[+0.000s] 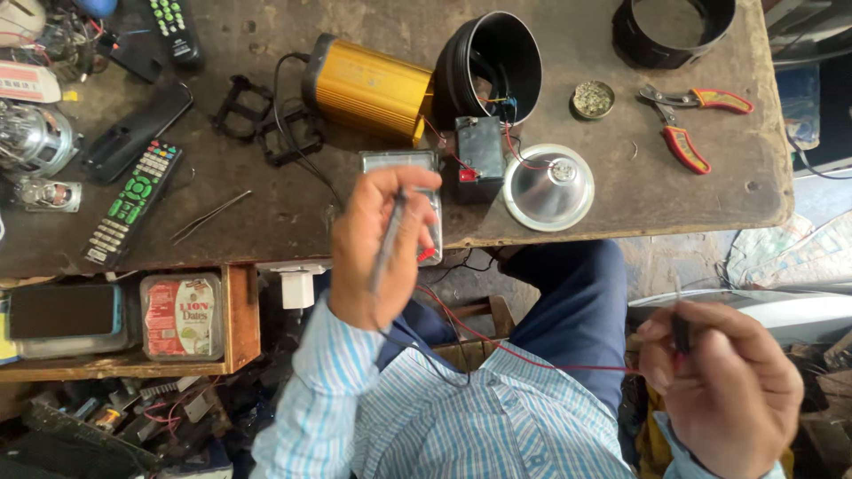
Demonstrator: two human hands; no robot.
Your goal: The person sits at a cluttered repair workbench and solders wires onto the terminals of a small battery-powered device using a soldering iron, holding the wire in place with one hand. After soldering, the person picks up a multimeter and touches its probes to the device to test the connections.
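Cluttered workshop table [266,213]. Left hand [377,248] grips a probe [387,244] pointing to twelve o'clock, toward the small black battery [480,155] at one o'clock. Right hand [723,386] clenches another probe [681,330], farther off.

The left hand [377,244] grips a probe [388,239] over the meter [404,164], just left of the battery [480,155]. The right hand [723,386], well right of and below the battery, off the tabletop [266,213], pinches a second probe [681,333] with a red wire [532,357].

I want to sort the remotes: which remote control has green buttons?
The remote control lying diagonally at the table's left edge; its centre buttons are green, while the other remote at the top is mostly dark.
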